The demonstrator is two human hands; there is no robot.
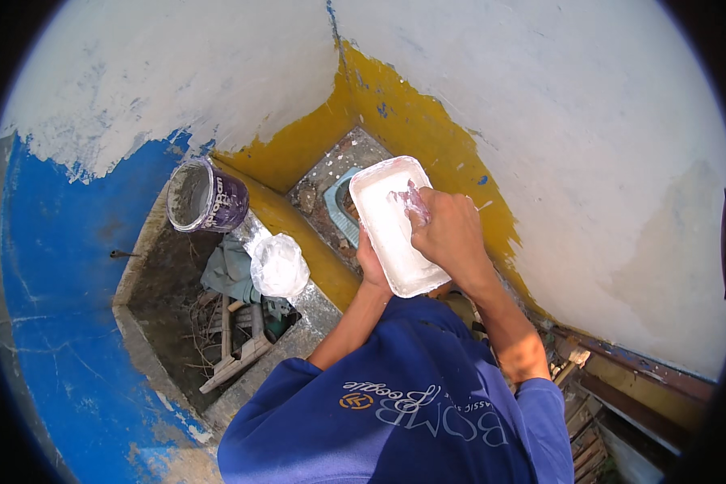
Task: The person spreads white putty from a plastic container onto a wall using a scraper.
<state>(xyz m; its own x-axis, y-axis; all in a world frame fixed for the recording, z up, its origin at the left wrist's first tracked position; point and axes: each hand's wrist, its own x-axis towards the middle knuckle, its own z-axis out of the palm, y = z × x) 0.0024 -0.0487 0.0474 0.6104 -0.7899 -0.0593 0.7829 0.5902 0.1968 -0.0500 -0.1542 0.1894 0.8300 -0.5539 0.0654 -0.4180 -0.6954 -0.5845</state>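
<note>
My left hand [369, 262] grips a white rectangular tray [385, 246] by its left side near the lower end; most of its fingers are hidden beneath. The tray is tilted, and its inside is coated with wet-looking white paste. Over the tray's right rim reaches my right hand [453, 230], its fingers closed on a crumpled pinkish-purple thing [412, 202] smeared with white. This looks soft like a rag, but its kind cannot be made out. Its tip is over or against the white-coated inside of the tray.
At left, a purple bucket [227, 202] and a white plastic bag [280, 266] stand on a ledge. Below the ledge a basin [157, 278] holds wood scraps and sticks. A bluish squat toilet [337, 202] lies behind the tray. Patchy white, yellow and blue walls meet around me.
</note>
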